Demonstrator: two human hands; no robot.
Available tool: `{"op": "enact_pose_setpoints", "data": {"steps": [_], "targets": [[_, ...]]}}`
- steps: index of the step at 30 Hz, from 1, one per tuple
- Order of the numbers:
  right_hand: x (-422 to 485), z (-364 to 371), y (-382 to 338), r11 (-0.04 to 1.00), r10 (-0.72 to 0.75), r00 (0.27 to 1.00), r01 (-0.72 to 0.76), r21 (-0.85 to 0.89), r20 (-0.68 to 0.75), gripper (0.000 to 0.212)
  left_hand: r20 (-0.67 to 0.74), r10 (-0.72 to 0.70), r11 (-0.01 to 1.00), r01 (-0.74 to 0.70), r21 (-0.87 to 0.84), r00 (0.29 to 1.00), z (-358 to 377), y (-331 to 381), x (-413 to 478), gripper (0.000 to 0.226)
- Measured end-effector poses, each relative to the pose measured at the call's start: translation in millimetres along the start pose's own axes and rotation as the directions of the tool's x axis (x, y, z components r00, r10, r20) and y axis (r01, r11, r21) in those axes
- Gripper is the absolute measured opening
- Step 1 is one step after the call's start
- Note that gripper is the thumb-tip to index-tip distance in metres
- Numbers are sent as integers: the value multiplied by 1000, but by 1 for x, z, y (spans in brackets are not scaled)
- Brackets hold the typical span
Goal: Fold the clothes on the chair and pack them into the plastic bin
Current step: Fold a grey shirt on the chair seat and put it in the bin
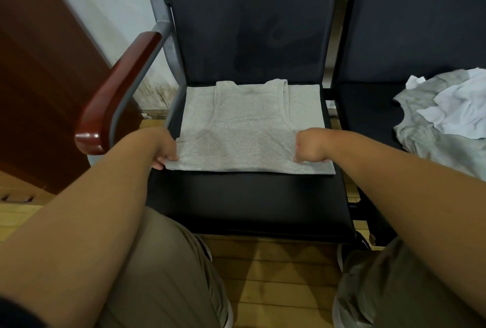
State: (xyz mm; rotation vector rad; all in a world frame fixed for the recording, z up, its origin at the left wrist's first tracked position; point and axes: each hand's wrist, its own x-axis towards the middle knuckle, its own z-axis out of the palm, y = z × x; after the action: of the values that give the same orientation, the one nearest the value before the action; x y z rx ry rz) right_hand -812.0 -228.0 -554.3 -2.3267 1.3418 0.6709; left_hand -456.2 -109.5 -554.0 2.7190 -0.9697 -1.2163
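A grey tank top point(249, 127) lies folded in half on the black chair seat point(249, 204), its straps toward the backrest. My left hand point(164, 150) grips its near left corner, thumb on top of the cloth. My right hand point(311, 147) is closed in a fist on the near right part of the fold, pinching the fabric. On the neighbouring seat at the right lies a loose heap of grey and white clothes point(447, 117). No plastic bin is in view.
A red-brown wooden armrest point(118, 85) on a grey metal frame flanks the chair at the left. A dark wooden cabinet point(39, 77) stands further left. My knees in khaki trousers point(168, 275) are close to the seat's front edge, over a wooden floor.
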Motion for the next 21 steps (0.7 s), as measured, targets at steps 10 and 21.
{"op": "enact_pose_setpoints", "data": {"steps": [10,21], "targets": [[-6,-2,-4,948,-84,996,88,306,-28,13,-206,90,996,-87,27,974,2,12,5,43],[-8,4,-10,973,-113,991,124,192,-67,19,-395,176,960,-69,271,902,1,19,12,28]]}}
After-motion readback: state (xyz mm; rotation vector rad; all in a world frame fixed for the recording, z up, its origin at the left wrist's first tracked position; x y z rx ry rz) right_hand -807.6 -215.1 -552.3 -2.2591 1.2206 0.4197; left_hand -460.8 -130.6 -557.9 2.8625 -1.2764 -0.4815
